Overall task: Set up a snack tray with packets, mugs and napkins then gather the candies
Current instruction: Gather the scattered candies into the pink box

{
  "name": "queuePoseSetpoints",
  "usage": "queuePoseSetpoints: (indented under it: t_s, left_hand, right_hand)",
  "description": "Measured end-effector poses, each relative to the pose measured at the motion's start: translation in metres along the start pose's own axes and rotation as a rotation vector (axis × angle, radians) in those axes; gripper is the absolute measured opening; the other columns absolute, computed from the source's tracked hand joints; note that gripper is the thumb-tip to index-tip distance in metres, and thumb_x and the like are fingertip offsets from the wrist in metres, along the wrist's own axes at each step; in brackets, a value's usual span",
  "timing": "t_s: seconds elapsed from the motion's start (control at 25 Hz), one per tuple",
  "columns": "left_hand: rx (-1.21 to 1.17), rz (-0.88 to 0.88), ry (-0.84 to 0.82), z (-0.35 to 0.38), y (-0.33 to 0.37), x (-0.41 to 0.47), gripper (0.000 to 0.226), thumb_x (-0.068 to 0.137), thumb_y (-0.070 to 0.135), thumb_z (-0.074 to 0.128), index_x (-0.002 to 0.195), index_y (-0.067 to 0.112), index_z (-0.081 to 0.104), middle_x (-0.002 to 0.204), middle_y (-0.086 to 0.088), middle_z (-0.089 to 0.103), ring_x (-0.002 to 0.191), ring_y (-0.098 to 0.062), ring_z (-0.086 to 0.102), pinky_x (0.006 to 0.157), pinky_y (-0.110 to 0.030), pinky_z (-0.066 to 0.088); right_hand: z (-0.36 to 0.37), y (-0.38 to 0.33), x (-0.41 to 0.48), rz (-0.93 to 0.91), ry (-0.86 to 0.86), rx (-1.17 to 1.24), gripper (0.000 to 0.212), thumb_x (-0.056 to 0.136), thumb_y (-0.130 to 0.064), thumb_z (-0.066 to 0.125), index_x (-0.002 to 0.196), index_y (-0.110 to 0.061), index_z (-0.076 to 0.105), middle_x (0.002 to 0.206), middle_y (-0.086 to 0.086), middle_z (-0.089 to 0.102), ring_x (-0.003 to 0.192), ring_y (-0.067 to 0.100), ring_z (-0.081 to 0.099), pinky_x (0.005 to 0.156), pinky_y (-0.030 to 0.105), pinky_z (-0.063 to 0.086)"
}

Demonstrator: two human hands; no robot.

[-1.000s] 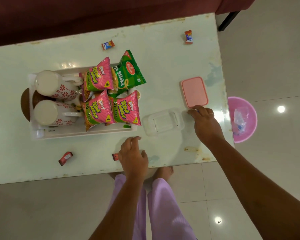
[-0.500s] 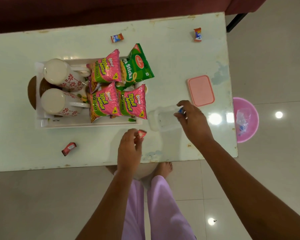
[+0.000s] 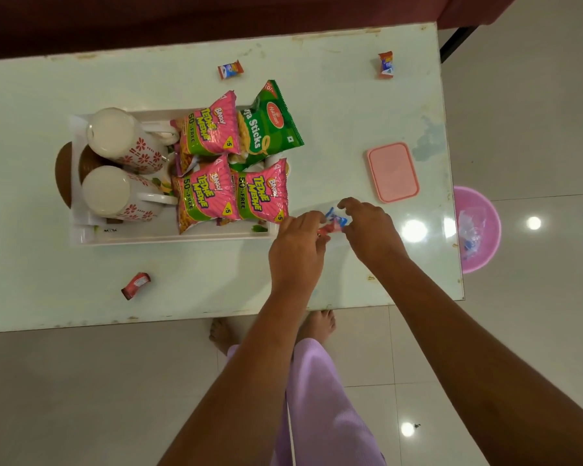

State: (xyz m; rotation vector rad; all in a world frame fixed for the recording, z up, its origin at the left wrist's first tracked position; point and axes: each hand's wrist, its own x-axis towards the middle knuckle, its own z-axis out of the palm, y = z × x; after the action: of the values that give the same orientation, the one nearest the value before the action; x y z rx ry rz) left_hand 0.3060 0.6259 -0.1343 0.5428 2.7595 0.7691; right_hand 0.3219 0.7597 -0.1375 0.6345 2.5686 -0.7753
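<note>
My left hand (image 3: 297,247) pinches a red candy (image 3: 328,230) just right of the white tray (image 3: 169,238). My right hand (image 3: 372,230) faces it, fingers curled on a blue candy (image 3: 334,217). Both hands hover over a clear plastic box that they mostly hide. On the tray lie two flowered mugs (image 3: 122,139) (image 3: 115,193) on their sides, three pink snack packets (image 3: 206,193) and a green packet (image 3: 266,129). Loose candies lie on the table at the back (image 3: 230,69), back right (image 3: 385,64) and front left (image 3: 136,285).
A pink lid (image 3: 392,171) lies on the table to the right of the tray. A brown round object (image 3: 63,173) sticks out under the tray's left end. A pink bin (image 3: 477,228) stands on the floor past the table's right edge. A dark red sofa runs behind.
My left hand picked up the red candy near the front edge and carried it right and away from me. My right hand brought the blue candy over the clear box; both hands now meet there.
</note>
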Motion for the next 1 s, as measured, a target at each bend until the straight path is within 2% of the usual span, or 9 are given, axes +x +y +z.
queuePoseSetpoints:
  t_s: [0.12, 0.24, 0.36, 0.44, 0.56, 0.72, 0.8, 0.88, 1.0]
  left_hand:
    - [-0.183, -0.105, 0.146, -0.009, -0.028, -0.021, 0.012, 0.084, 0.015, 0.064, 0.097, 0.015, 0.064, 0.091, -0.003, 0.069, 0.082, -0.022, 0.062, 0.064, -0.033, 0.054]
    - [-0.292, -0.305, 0.262, -0.026, -0.080, -0.048, 0.011, 0.085, 0.009, 0.059, 0.093, 0.014, 0.063, 0.089, -0.002, 0.068, 0.074, -0.019, 0.061, 0.066, -0.039, 0.054]
    - [-0.233, -0.495, 0.396, -0.056, -0.144, -0.073, 0.015, 0.085, 0.007, 0.058, 0.099, 0.011, 0.063, 0.097, -0.007, 0.066, 0.083, -0.025, 0.061, 0.077, -0.038, 0.052]
    - [-0.087, -0.542, 0.461, -0.080, -0.192, -0.084, 0.023, 0.082, 0.005, 0.060, 0.106, 0.007, 0.061, 0.105, -0.011, 0.065, 0.094, -0.032, 0.060, 0.086, -0.031, 0.040]
    - [-0.007, -0.648, 0.275, -0.109, -0.249, -0.087, 0.034, 0.083, 0.014, 0.063, 0.116, 0.011, 0.056, 0.120, -0.011, 0.058, 0.112, -0.033, 0.051, 0.090, -0.032, 0.033]
    - [0.075, -0.547, -0.033, -0.119, -0.281, -0.086, 0.017, 0.086, 0.022, 0.062, 0.100, 0.012, 0.059, 0.104, -0.012, 0.058, 0.101, -0.032, 0.051, 0.074, -0.039, 0.044]
    - [0.047, -0.483, -0.066, -0.124, -0.288, -0.086, 0.014, 0.087, 0.023, 0.061, 0.095, 0.012, 0.058, 0.097, -0.010, 0.058, 0.094, -0.028, 0.053, 0.069, -0.034, 0.045]
    - [-0.110, -0.486, -0.031, -0.134, -0.285, -0.081, 0.012, 0.086, 0.024, 0.062, 0.092, 0.014, 0.058, 0.091, -0.005, 0.060, 0.088, -0.024, 0.056, 0.070, -0.030, 0.046]
    - [-0.290, -0.387, 0.061, -0.156, -0.258, -0.064, 0.013, 0.083, 0.026, 0.067, 0.092, 0.017, 0.062, 0.087, 0.003, 0.062, 0.079, -0.016, 0.056, 0.067, -0.025, 0.046]
  right_hand:
    - [0.001, -0.017, -0.011, -0.008, 0.120, 0.014, 0.028, 0.092, -0.009, 0.053, 0.119, -0.013, 0.056, 0.112, 0.011, 0.067, 0.094, 0.028, 0.065, 0.079, 0.030, 0.050]
    - [0.016, -0.060, -0.022, -0.114, 0.199, 0.110, 0.021, 0.092, -0.010, 0.049, 0.109, -0.012, 0.061, 0.102, 0.011, 0.067, 0.085, 0.029, 0.065, 0.075, 0.035, 0.053]
    - [0.049, -0.112, -0.032, -0.277, 0.147, 0.175, 0.019, 0.089, -0.010, 0.050, 0.103, -0.012, 0.063, 0.099, 0.010, 0.067, 0.082, 0.031, 0.064, 0.072, 0.039, 0.053]
    - [0.076, -0.150, -0.038, -0.352, 0.059, 0.156, 0.020, 0.090, -0.013, 0.049, 0.105, -0.014, 0.062, 0.104, 0.007, 0.067, 0.086, 0.028, 0.063, 0.074, 0.037, 0.052]
    - [0.115, -0.198, -0.044, -0.387, -0.069, 0.104, 0.022, 0.093, -0.015, 0.046, 0.110, -0.017, 0.059, 0.110, 0.004, 0.066, 0.093, 0.025, 0.061, 0.079, 0.035, 0.050]
    - [0.142, -0.237, -0.045, -0.353, -0.154, 0.086, 0.022, 0.093, -0.016, 0.046, 0.110, -0.018, 0.060, 0.112, 0.003, 0.066, 0.093, 0.023, 0.062, 0.082, 0.035, 0.051]
    - [0.145, -0.252, -0.046, -0.335, -0.168, 0.096, 0.021, 0.093, -0.016, 0.047, 0.108, -0.019, 0.061, 0.109, 0.000, 0.066, 0.090, 0.020, 0.062, 0.080, 0.034, 0.051]
    - [0.143, -0.263, -0.043, -0.278, -0.144, 0.166, 0.017, 0.092, -0.017, 0.050, 0.105, -0.019, 0.062, 0.100, -0.002, 0.067, 0.082, 0.014, 0.061, 0.075, 0.030, 0.049]
    - [0.128, -0.278, -0.039, -0.129, -0.182, 0.488, 0.019, 0.091, -0.028, 0.058, 0.108, -0.020, 0.061, 0.090, -0.007, 0.063, 0.075, 0.003, 0.060, 0.069, 0.019, 0.046]
